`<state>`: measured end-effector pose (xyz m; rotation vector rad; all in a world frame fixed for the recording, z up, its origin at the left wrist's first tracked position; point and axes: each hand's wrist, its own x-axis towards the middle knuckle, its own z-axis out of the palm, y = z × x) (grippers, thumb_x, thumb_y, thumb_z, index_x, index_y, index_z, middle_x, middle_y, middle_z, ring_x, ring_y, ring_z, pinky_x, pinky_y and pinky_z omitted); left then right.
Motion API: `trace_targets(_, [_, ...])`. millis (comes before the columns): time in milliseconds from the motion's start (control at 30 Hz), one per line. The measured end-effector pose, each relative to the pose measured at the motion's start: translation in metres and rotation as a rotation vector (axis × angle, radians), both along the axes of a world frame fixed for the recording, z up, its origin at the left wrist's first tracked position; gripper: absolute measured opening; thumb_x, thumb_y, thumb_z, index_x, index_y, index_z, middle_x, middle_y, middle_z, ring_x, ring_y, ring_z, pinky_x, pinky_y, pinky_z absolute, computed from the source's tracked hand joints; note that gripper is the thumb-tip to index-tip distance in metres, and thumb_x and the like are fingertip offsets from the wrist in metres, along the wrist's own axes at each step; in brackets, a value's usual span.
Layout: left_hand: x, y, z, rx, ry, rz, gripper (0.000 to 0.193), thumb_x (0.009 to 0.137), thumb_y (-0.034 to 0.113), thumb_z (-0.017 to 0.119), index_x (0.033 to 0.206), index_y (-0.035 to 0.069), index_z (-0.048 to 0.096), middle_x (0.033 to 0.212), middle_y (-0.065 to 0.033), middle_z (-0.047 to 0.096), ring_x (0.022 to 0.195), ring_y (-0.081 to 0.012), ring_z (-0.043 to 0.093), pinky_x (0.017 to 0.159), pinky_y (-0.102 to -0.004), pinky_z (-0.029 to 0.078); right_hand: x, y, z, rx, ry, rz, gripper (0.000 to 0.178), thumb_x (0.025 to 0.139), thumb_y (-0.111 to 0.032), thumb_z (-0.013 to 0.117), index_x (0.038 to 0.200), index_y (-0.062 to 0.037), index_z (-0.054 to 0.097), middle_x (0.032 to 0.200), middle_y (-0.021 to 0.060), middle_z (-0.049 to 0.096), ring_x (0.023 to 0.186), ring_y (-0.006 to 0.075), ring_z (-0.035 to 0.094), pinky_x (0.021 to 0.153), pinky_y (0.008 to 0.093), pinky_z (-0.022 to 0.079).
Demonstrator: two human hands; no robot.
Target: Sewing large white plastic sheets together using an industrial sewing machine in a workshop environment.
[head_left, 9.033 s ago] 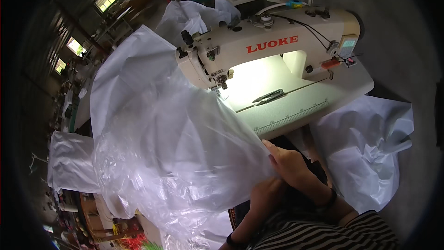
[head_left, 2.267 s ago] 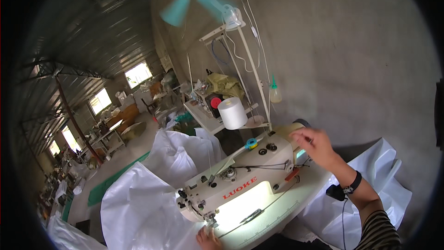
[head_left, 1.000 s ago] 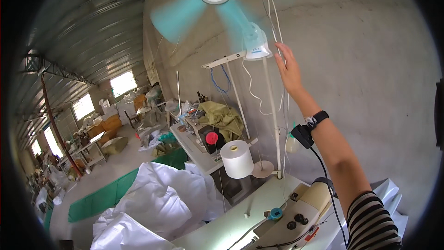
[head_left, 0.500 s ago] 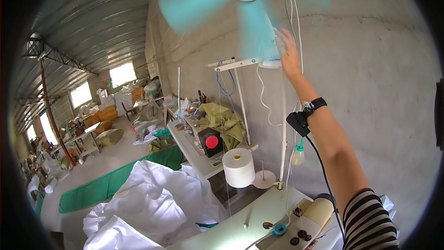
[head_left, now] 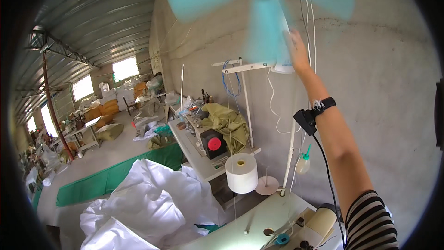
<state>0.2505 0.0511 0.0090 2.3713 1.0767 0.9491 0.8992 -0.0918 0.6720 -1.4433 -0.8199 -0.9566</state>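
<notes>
The step in hand seemed to be reaching the teal fan (head_left: 265,16), which was mounted above the sewing table (head_left: 231,229) with its blades blurred. The right hand (head_left: 299,52) was up beside the fan's white base (head_left: 282,67), but whether its fingers gripped anything I could not tell; the left was out of view. The next move seemed to call for keeping fingertips clear of the blades.

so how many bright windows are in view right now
4, in a row on the left. From right to left: the first window, second window, third window and small fourth window near the dark rim. More may be hidden beyond it.
</notes>
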Motion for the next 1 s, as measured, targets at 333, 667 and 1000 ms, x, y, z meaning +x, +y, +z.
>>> trace_targets(333, [0.01,0.007,-0.007,0.01,0.029,-0.027,0.018,0.093,0.013,0.062,0.107,0.004,0.068,0.108,-0.0178,0.068,0.103,-0.0379,0.062,0.09,-0.0509,0.048,0.005,0.003,0.004,0.035,-0.204,-0.156,0.051,0.099,-0.052,0.053,0.103,-0.003,0.068,0.135,0.0125,0.052,0.113,0.0236,0.056,0.095,0.0355,0.044])
trace_targets(667, [0.012,0.018,-0.012,0.057,0.042,-0.033,0.019,0.093,0.013,0.062,0.108,0.004,0.068,0.109,-0.0178,0.068,0.104,-0.0379,0.061,0.091,-0.051,0.048,-0.006,0.0,0.002,-0.001,-0.239,-0.202,0.056,0.099,-0.056,0.051,0.117,-0.0046,0.067,0.138,0.0162,0.052,0.118,0.0294,0.055,0.098,0.0368,0.044])
trace_targets(1000, [-0.077,-0.019,-0.027,0.06,0.141,0.063,0.019,0.093,0.014,0.062,0.109,0.004,0.068,0.109,-0.0178,0.068,0.105,-0.038,0.061,0.091,-0.0511,0.047,0.023,-0.032,-0.054,0.001,-0.399,-0.512,0.049,0.099,-0.032,0.06,0.138,-0.0032,0.054,0.15,0.0194,0.045,0.139,0.0328,0.042,0.115,0.04,0.031])
